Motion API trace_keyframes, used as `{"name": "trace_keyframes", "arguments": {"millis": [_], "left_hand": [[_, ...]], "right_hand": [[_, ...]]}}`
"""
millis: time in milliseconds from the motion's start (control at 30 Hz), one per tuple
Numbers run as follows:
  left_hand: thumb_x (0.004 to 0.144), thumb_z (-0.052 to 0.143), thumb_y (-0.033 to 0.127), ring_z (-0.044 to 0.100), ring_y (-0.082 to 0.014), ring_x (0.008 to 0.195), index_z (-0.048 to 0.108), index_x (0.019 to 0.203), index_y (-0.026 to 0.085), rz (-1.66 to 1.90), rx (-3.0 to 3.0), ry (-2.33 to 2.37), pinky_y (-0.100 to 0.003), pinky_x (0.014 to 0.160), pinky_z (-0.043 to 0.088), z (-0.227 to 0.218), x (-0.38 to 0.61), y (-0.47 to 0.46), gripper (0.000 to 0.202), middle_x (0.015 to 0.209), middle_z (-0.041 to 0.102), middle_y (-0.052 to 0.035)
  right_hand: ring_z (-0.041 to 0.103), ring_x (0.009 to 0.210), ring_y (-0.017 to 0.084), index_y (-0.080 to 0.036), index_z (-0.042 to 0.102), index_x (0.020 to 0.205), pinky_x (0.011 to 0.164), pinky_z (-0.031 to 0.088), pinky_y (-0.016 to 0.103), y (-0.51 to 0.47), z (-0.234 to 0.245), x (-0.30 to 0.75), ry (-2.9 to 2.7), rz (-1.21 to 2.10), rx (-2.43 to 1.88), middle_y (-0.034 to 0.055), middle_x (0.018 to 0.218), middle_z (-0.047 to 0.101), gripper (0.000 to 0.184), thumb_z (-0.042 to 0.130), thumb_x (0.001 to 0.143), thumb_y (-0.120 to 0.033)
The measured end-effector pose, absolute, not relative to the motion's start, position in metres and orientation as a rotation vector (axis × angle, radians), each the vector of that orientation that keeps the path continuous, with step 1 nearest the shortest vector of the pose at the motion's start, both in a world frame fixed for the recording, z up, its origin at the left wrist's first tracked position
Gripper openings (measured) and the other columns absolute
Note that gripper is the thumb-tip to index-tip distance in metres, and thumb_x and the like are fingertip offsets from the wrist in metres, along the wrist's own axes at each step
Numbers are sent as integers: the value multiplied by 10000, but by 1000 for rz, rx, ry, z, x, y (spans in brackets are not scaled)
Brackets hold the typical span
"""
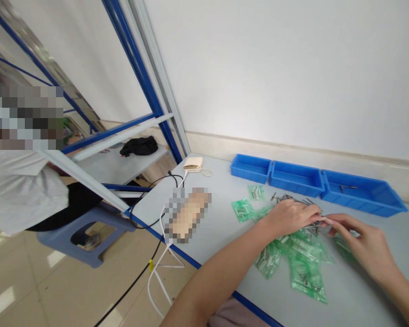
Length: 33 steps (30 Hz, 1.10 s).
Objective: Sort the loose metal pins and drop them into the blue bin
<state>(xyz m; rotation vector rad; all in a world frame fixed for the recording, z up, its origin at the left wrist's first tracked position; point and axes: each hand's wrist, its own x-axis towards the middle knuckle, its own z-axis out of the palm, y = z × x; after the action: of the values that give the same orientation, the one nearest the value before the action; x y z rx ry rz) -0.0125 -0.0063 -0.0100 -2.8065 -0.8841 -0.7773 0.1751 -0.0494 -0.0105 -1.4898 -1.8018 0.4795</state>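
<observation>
My left hand (pixel 289 218) rests curled over a loose heap of thin metal pins (pixel 291 198) on the pale grey table (pixel 204 231), and some pins stick out under its fingers. My right hand (pixel 364 240) reaches in from the lower right, its fingertips meeting the left fingertips. Whatever they pinch there is hidden. Several green-tinted plastic bags of small metal parts (pixel 305 268) lie under and around both hands, and the heap partly covers some of them.
Three blue plastic bins (pixel 296 179) stand along the wall, and the right one holds a metal pin. Cables, a cream box and a pixelated object lie at the table's left end. Beyond the blue edge are a shelf frame, a black bag, a stool and a person in white.
</observation>
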Motion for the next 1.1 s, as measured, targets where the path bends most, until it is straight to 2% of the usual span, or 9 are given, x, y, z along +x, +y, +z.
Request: {"name": "trace_keyframes", "arguments": {"millis": [133,333,533,667,733,800,933,1033,1100], "left_hand": [[970,351,335,656,-141,747,604,904,146,-799,-2795,-860,-248,653,452,-11,-13,-5,322,747,670,-10],[963,355,363,650,-144,720,609,811,138,-854,-2785,-884,-241,646,444,-11,-12,-5,372,695,656,-20],[966,335,364,643,-145,712,613,734,140,-920,-2777,-999,-247,671,445,-9,-15,-4,425,699,666,-30],[968,322,375,636,-146,700,617,737,144,-909,-2754,-1074,-250,665,440,-9,-16,-2,440,692,664,-30],[966,321,393,632,-146,721,617,758,146,-883,-2777,-1069,-253,679,440,-9,-16,-2,438,721,667,-32],[958,331,421,626,-147,780,616,815,146,-871,-2815,-1043,-259,723,438,-8,-16,-2,421,791,670,-36],[913,437,450,568,-182,981,588,996,146,-832,-2870,-962,-287,822,416,-7,-18,-5,350,1018,634,-55],[891,502,407,528,-196,1036,577,1040,158,-724,-2912,-972,-305,836,406,-9,-19,-6,300,1076,605,-50],[893,508,380,524,-195,1031,586,1024,164,-677,-2937,-984,-312,837,401,-11,-19,-6,264,1060,607,-43]], "right_hand": [[629,564,190,-221,687,796,575,512,295,-49,-9,173,-1816,527,-1486,29,642,678,517,496,714,-694],[632,570,180,-222,682,773,579,512,292,-51,-12,172,-1780,491,-1489,33,749,700,469,559,682,-665],[631,589,192,-210,683,788,609,503,310,-49,-8,175,-1780,484,-1542,43,741,705,483,520,701,-656],[645,692,241,-228,652,808,626,478,341,-37,14,187,-1636,318,-1669,65,738,697,504,445,714,-678],[637,732,268,-272,630,837,598,445,360,-25,27,201,-1647,227,-1745,65,793,697,505,381,730,-699],[610,676,291,-302,617,844,541,389,379,-8,37,218,-1651,65,-1876,76,805,688,543,307,729,-733],[583,728,373,-273,625,882,536,349,419,23,39,253,-1726,-163,-1977,155,754,647,636,212,749,-738],[550,897,432,-270,636,978,614,358,506,26,28,262,-1879,-391,-1912,179,1037,630,647,225,755,-717],[536,946,428,-271,622,1043,628,364,526,16,19,256,-1897,-493,-1882,185,1132,597,641,223,776,-694]]}}
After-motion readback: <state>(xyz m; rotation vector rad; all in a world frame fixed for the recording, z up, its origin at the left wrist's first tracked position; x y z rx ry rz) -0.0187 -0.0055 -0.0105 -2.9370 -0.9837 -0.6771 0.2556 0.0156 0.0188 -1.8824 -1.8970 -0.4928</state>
